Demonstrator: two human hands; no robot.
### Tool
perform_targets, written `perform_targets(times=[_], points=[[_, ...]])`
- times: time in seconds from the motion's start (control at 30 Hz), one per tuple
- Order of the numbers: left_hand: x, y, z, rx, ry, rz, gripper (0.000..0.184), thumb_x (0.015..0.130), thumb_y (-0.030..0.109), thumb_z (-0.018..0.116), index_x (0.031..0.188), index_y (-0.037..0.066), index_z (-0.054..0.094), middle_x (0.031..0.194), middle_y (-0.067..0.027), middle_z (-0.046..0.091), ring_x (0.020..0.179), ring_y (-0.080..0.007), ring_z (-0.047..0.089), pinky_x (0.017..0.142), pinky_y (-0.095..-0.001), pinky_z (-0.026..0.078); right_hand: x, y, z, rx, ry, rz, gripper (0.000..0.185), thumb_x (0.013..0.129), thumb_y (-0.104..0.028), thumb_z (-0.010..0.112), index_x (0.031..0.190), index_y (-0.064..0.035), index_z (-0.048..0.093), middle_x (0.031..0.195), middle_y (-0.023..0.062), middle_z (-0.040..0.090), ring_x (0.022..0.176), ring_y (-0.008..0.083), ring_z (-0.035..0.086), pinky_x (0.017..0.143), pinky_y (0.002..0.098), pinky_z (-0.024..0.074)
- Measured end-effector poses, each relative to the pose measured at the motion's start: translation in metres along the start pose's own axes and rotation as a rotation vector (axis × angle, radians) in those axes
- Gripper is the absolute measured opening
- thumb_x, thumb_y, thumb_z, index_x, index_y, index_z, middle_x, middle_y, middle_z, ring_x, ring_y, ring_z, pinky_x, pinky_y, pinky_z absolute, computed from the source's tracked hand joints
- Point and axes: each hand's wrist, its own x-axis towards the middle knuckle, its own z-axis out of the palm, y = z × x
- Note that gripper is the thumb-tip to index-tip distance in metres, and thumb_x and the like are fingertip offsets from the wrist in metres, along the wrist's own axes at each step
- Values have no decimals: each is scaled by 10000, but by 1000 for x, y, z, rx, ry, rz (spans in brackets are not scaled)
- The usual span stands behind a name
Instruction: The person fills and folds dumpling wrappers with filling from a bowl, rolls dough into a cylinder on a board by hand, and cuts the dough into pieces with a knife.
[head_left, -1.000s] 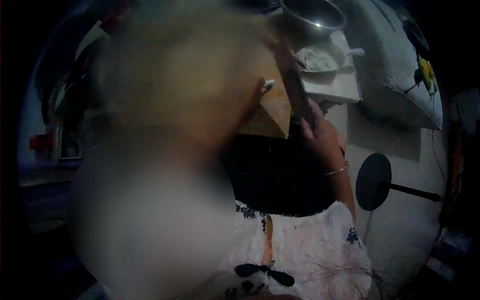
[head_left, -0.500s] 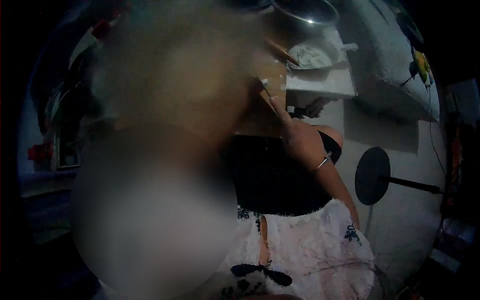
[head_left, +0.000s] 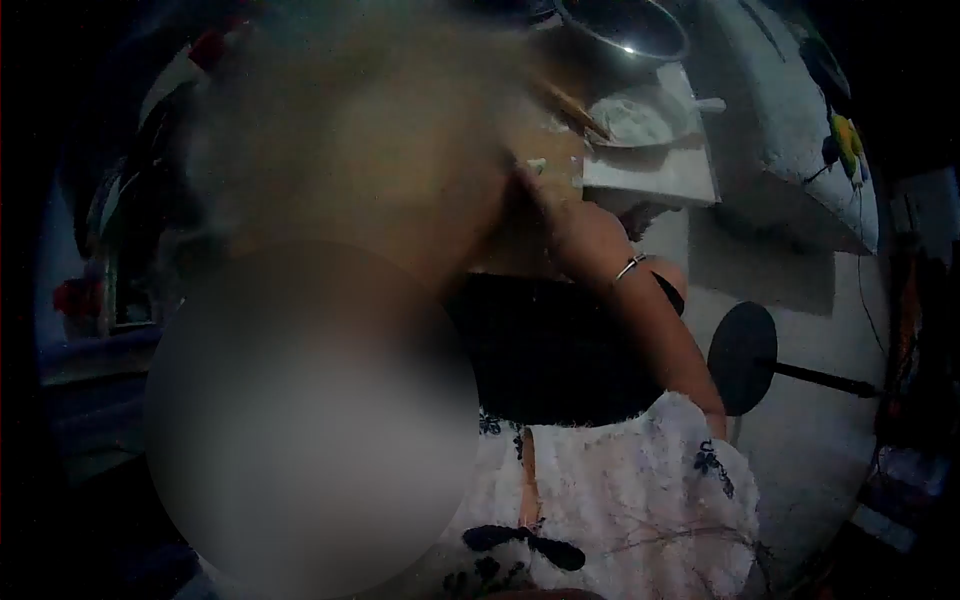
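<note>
My right hand, with a bracelet at its wrist, reaches over the near right part of a brown board. Its fingers are smeared, but they appear closed on a slim, dark stick-like tool whose kind I cannot make out. Small white bits lie on the board beside the tool's end. A large blurred patch covers the left side of the view. A brownish smear at its edge may be my left arm; the fingers of my left hand are hidden.
A white bowl of white powder stands on a white surface at the back right, with a wooden stick against it. Behind is a round shiny-rimmed vessel. A dark disc on a rod is at the right.
My right hand has shifted slightly up and left over the board, and its tool shows less clearly. The bowl and board sit a little farther right and lower in view.
</note>
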Motion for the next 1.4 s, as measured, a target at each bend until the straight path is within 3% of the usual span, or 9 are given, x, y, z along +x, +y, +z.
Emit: perform_targets(times=[0.07, 0.13, 0.17, 0.3, 0.43, 0.5, 0.87, 1.23, 1.4], points=[[-3, -2, -4, -3, 24, 14, 245, 741, 240, 657, 916, 69, 641, 869, -144, 621, 798, -345, 598, 705, -432, 489, 5, 6, 4, 9, -23, 24, 790, 825, -98, 502, 1483, -269, 98, 849, 232, 637, 766, 393, 622, 666, 485, 491], [-4, 2, -17, -171, 333, 152, 234, 728, 240, 678, 882, 66, 656, 837, -138, 624, 799, -346, 596, 722, -428, 487, 7, 30, 21, 130, 106, 67, 790, 833, -113, 515, 1483, -265, 93, 858, 238, 637, 763, 407, 617, 661, 495, 481], [-7, 11, -31, -193, 197, 9, 222, 739, 233, 686, 895, 76, 668, 866, -126, 637, 857, -341, 599, 741, -421, 490, -1, 20, 8, 74, 113, 107, 790, 845, -136, 535, 1483, -274, 90, 848, 234, 637, 749, 410, 615, 641, 490, 476], [3, 7, -41, -237, 63, 92, 270, 825, 283, 620, 1001, 82, 658, 992, -126, 643, 899, -305, 607, 776, -417, 482, -22, 7, 3, 85, 152, 78, 760, 873, -160, 527, 1479, -299, 89, 843, 216, 638, 731, 386, 627, 602, 479, 484], [-10, -27, 11, -132, 247, 79, 287, 833, 312, 607, 962, 65, 674, 970, -132, 659, 860, -283, 623, 783, -413, 478, -39, -3, 6, 61, 85, 89, 766, 866, -160, 534, 1478, -302, 96, 845, 204, 632, 729, 372, 633, 588, 469, 490], [-3, -11, -20, -727, 148, -178, 283, 848, 291, 585, 974, 52, 667, 961, -148, 662, 883, -272, 625, 795, -407, 472, -46, -10, 1, 27, 35, 84, 709, 864, -82, 485, 1466, -277, 166, 799, 219, 630, 697, 406, 616, 620, 495, 481], [4, -4, -39, -398, 87, -224, 281, 860, 277, 561, 984, 43, 657, 954, -175, 655, 876, -322, 618, 779, -415, 473, -46, -9, 4, -8, -42, 81, 825, 813, -87, 524, 1478, -313, 91, 904, 223, 628, 763, 389, 630, 608, 479, 496], [8, -6, -39, -591, -55, -488, 274, 861, 261, 558, 986, 35, 648, 946, -209, 646, 865, -385, 608, 758, -426, 477, -50, -7, 8, 82, 80, 46, 765, 835, -62, 515, 1470, -297, 158, 767, 207, 602, 659, 371, 611, 591, 468, 481], [2, -2, -38, -296, 109, -296, 237, 818, 237, 618, 959, 48, 643, 922, -212, 636, 886, -397, 594, 763, -439, 477, -53, -6, 11, 62, 82, 57, 765, 830, -53, 513, 1471, -267, 155, 765, 215, 603, 666, 370, 614, 599, 468, 478]])
